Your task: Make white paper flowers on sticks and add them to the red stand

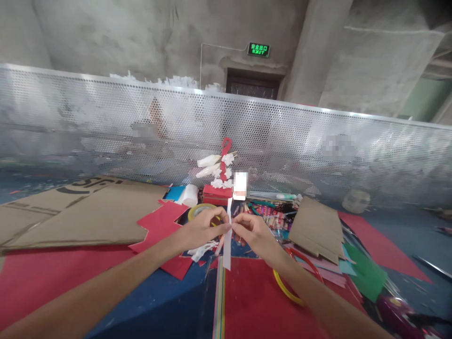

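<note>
Strip of white paper (227,256), pinched by left hand (211,225) and right hand (250,230), looks largely unshaped — white flowers (229,160) by the red looped stem (223,165) seem already made.

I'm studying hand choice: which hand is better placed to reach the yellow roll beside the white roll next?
Probably the left hand: it appears nearer the yellow roll, while the right hand is across the white strip. Both pinch the strip, so left would likely release first.
</note>
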Motion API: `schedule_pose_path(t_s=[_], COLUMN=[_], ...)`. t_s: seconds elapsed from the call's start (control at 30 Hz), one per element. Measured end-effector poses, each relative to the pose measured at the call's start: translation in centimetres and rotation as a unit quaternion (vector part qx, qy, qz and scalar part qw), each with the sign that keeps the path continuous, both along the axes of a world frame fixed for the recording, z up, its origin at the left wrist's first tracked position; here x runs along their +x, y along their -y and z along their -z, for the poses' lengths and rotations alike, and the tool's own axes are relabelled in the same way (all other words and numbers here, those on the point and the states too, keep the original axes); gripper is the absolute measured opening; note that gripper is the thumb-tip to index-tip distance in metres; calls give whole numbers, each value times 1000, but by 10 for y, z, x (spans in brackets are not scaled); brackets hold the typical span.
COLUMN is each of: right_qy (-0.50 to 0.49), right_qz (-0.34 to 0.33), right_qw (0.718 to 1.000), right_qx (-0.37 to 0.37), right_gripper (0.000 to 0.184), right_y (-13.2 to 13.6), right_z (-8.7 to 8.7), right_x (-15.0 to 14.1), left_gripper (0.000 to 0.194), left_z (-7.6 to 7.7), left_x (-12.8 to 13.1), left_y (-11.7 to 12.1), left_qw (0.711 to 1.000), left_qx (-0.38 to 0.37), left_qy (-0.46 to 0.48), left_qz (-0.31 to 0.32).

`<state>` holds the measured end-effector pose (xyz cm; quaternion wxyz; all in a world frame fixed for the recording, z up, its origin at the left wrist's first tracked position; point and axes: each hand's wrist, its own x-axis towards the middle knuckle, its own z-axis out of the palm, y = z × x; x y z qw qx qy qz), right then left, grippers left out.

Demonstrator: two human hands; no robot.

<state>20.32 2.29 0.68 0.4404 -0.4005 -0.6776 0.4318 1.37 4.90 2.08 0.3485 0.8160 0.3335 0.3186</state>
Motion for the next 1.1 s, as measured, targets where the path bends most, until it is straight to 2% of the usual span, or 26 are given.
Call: schedule_pose_path(t_s=[0.23,0.43,1.1], right_qy=[-9,-6,9], right_qz=[3,2,8], right_qw=[1000,1000,1000], right_qx=[-6,3,17], right_gripper=[19,18,15], right_y=[0,0,0], right_z=[-1,-1,0], right_x=[2,2,1], left_gripper=[32,37,31], left_z=[-2,0,-1], left_x=[-1,-2,-3], left_y=[-1,-4,-4], left_qw=[999,999,997], left_qx=[-16,-38,-56], left_qy=[24,24,36], left_qz=[22,17,28])
